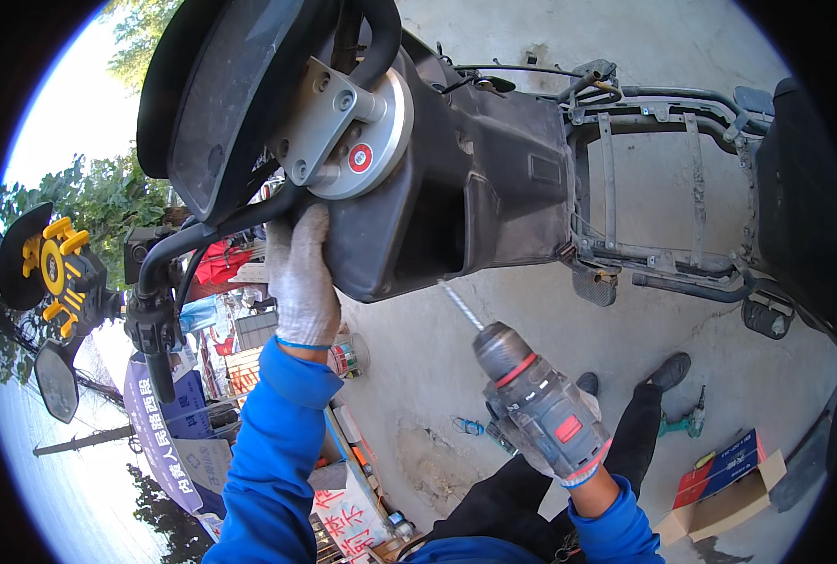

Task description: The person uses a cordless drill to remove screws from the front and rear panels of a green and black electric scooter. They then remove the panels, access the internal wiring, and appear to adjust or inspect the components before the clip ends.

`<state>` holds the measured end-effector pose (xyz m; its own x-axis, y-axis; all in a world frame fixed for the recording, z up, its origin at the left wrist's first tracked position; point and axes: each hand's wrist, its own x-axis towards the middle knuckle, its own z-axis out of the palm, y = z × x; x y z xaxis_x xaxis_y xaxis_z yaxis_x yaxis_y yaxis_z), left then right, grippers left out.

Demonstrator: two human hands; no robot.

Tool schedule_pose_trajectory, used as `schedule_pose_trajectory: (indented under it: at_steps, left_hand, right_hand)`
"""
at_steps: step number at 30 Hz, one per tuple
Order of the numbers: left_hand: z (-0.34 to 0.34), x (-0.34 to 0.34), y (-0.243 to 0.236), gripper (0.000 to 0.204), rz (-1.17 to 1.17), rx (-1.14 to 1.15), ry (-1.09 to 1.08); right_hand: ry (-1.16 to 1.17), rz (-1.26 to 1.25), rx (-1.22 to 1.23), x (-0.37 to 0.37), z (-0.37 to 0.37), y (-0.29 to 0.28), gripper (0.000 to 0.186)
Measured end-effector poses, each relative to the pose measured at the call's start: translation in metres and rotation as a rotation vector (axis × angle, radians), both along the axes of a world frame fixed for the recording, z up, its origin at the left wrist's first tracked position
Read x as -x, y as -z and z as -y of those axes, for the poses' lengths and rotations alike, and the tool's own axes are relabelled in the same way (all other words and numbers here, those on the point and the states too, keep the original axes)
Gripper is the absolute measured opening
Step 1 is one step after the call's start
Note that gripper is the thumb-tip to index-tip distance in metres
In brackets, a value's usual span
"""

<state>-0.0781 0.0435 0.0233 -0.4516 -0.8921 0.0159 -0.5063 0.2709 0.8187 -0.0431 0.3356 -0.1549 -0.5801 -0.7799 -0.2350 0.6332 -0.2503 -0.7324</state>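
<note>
— Ground? Setting?
— Outdoors, cracked concrete pavement; trees, cardboard box lay nearby.
— Hands?
— Gloved left hand, fingers flat against the scooter's black front panel. Right hand, fingers wrapped round a cordless drill, bit just below the panel.

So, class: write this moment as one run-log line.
left hand: gloved, on scooter front | right hand: holds drill | bit: tip at scooter body | cardboard box: on ground
</note>
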Motion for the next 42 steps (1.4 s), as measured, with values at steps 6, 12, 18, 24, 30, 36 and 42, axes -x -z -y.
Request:
schedule_pose_trajectory:
  at_steps: [6,12,18,24,30,36,42]
  left_hand:
    - [0.009,-0.007,0.008,0.060,0.032,0.102,0.008]
    - [0.004,-0.006,0.008,0.065,0.044,0.120,0.016]
    - [0.008,-0.007,0.008,0.067,0.056,0.120,0.010]
    - [0.006,-0.003,0.008,0.068,0.068,0.142,0.005]
    - [0.003,-0.004,0.009,0.064,0.016,0.088,-0.047]
    - [-0.002,0.000,0.008,0.063,-0.035,0.050,-0.070]
    - [0.000,-0.001,0.008,0.066,-0.025,0.042,-0.101]
  right_hand:
    - [-0.149,1.019,0.424,0.006,0.010,-0.011,0.055]
    - [-0.278,0.006,0.090,0.016,0.013,-0.007,0.052]
    - [-0.358,-0.010,0.016,0.055,0.016,-0.022,0.046]
    - [-0.310,-0.167,-0.011,0.073,0.019,-0.034,0.045]
    - [-0.282,-0.214,0.086,0.079,0.024,-0.020,0.047]
    - [-0.313,0.022,0.063,0.072,0.026,-0.013,0.039]
    - [-0.290,0.110,0.052,0.069,0.028,-0.017,0.036]
